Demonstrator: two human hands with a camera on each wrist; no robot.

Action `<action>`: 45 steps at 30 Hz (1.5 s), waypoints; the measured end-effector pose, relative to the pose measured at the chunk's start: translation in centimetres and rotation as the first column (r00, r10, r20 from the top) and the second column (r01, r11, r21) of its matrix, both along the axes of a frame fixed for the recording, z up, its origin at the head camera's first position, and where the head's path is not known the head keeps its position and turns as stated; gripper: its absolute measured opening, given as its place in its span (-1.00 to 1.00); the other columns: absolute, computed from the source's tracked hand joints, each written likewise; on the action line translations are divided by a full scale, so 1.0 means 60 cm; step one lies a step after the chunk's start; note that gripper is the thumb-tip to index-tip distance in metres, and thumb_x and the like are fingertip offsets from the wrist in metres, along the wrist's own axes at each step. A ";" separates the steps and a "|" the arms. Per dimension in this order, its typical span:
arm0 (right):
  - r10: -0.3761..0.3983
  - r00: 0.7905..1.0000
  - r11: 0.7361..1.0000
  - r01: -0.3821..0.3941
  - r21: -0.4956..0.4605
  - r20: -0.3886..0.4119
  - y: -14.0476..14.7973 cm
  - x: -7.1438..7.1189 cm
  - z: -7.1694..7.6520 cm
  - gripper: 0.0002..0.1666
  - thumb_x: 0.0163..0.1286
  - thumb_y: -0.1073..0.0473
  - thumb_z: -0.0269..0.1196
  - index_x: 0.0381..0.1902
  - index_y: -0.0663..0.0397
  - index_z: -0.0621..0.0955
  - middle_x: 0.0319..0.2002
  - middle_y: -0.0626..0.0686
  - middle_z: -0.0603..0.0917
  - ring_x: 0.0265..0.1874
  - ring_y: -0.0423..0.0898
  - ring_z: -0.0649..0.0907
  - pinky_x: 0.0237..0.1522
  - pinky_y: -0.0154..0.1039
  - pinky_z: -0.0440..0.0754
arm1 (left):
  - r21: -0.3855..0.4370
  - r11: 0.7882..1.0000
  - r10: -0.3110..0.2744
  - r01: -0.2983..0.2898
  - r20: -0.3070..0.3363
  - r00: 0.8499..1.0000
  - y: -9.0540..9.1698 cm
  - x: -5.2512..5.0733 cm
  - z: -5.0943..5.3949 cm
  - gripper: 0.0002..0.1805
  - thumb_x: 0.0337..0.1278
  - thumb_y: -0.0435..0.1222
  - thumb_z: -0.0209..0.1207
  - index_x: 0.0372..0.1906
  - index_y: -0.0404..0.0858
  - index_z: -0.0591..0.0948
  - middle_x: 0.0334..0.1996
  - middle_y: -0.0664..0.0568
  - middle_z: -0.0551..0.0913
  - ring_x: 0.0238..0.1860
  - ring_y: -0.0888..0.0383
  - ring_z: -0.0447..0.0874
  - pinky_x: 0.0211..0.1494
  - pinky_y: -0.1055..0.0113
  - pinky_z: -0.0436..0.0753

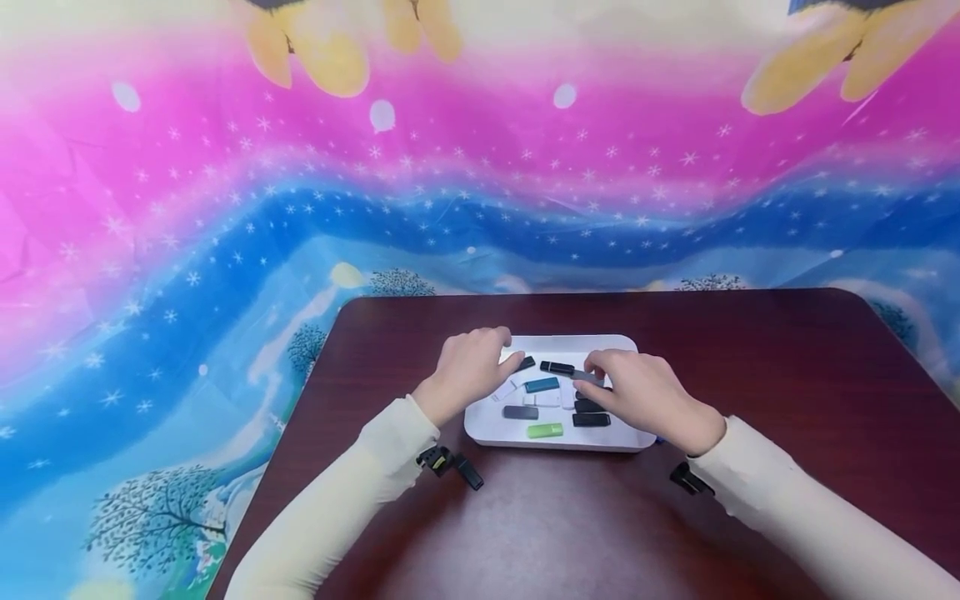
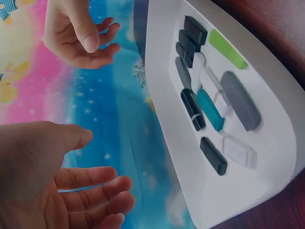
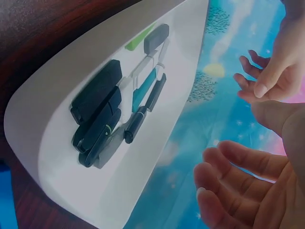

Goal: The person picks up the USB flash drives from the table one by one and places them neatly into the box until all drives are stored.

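Note:
A white tray (image 1: 491, 432) on the table holds several USB flash drives. Among them are a green drive (image 1: 545, 431), a teal drive (image 1: 542, 385), a grey drive (image 1: 521, 412), white ones such as this white drive (image 2: 238, 151), and black ones such as this black drive (image 1: 591, 420). My left hand (image 1: 468, 371) hovers above the tray's left side, fingers loosely bent around nothing. Over the right side is my right hand (image 1: 648, 396), likewise holding nothing, its fingers relaxed in the right wrist view. From the head, it partly covers the drives on that side.
The dark reddish-brown table (image 1: 787, 358) extends around the tray. Behind it hangs a colourful printed cloth (image 1: 480, 167). A black camera mount (image 1: 450, 462) sits on the left wrist, another mount (image 1: 690, 479) on the right. A blue object (image 3: 7, 195) lies beside the tray, partly cut off.

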State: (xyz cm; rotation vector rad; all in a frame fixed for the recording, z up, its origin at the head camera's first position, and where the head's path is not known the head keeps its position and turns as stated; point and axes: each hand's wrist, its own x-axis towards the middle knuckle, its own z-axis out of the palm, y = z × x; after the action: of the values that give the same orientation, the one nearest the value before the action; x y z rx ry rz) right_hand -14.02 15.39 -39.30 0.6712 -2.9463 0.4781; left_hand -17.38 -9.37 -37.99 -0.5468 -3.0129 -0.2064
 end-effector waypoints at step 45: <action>-0.114 0.990 0.993 0.115 -0.002 0.084 0.206 0.044 -0.072 -0.66 0.36 -0.01 0.35 -0.06 0.10 0.72 -0.17 0.09 0.77 -0.35 -0.12 0.66 -0.41 -0.13 0.61 | -0.036 0.946 -0.324 0.323 -0.025 0.946 0.153 0.087 -0.041 -0.69 0.38 0.11 0.12 -0.20 -0.01 0.66 -0.39 0.26 0.70 -0.35 0.31 0.71 -0.55 0.32 0.46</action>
State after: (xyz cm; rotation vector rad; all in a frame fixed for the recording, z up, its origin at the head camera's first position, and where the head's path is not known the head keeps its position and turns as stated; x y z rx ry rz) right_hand -11.40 27.78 -43.63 0.4893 -3.0386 0.5173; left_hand -12.14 -0.17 -40.46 -1.0382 -2.8816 -0.1668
